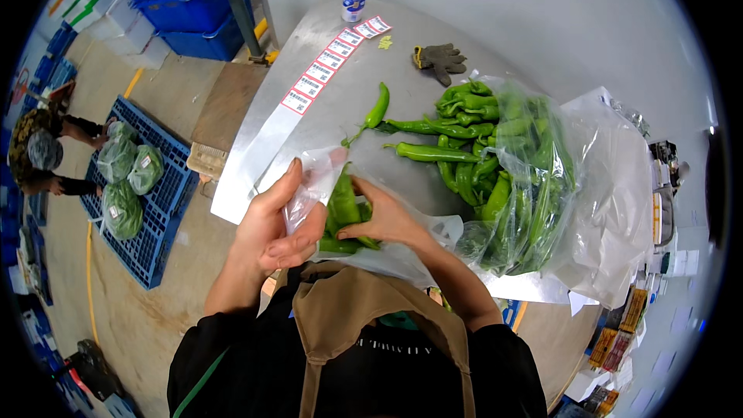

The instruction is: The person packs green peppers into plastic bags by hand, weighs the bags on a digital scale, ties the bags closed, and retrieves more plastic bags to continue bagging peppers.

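Observation:
My left hand (pixel 278 226) pinches the edge of a clear plastic bag (pixel 316 171) close to my chest. Green peppers (pixel 342 206) lie at the bag's mouth, and my right hand (pixel 386 212) curls around them, thumb and forefinger on either side. Its other fingertips are hidden. To the right, a heap of long green peppers (pixel 458 159) spills from a large clear plastic bag (pixel 603 197) lying on its side. One single pepper (pixel 378 105) rests apart, beyond my hands, on the metal table (pixel 342 122).
A strip of printed labels (pixel 319 72) runs along the table's left side. Behind are a tub (pixel 354 3) and a work glove (pixel 439 61). Leftward on the floor, a person (pixel 43 148) bends over bagged green produce (pixel 122 209) on a blue pallet (pixel 154 244).

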`<state>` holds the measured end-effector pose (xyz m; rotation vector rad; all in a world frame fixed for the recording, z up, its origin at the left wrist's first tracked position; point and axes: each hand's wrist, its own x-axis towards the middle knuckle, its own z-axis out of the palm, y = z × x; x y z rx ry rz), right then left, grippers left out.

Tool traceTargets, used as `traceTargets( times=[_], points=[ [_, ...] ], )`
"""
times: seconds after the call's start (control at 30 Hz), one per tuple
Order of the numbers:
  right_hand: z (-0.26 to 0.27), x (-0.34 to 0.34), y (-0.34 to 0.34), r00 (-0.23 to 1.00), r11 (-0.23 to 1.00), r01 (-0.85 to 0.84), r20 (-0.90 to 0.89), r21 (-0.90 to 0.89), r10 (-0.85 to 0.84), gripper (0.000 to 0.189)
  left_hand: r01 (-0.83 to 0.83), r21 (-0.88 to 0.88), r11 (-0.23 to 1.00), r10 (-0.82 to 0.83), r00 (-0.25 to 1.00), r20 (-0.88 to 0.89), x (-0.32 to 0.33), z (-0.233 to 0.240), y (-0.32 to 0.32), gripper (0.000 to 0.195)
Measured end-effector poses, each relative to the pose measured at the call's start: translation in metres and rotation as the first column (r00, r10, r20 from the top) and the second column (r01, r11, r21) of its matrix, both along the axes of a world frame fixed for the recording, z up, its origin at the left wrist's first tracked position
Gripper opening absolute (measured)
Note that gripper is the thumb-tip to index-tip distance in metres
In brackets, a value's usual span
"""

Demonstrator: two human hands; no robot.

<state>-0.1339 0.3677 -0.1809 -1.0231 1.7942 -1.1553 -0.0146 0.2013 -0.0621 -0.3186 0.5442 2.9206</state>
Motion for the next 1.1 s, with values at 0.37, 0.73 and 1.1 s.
traceTargets(
  times=[0.37,0.73,1.1],
  points=[
    [0.023,0.004,0.046,0.949,0.982,0.086,-0.314,0.168,-0.029,0.066,0.075,0.048,0.996,-0.065,0.982,-0.175,0.002,0.002,-0.005,0.057],
    [0.051,-0.057,0.054,0.786,0.946,0.299,-0.594,0.125,-0.170,0.060,-0.012,0.075,0.997,0.010,1.000,0.023,0.003,-0.029,-0.009,0.055],
    [-0.100,-0.133,0.056,0.020,0.603,0.773,-0.958,0.196,0.286,0.062,0.029,-0.056,0.998,-0.026,0.998,0.060,0.009,-0.030,-0.004,0.051]
  ],
)
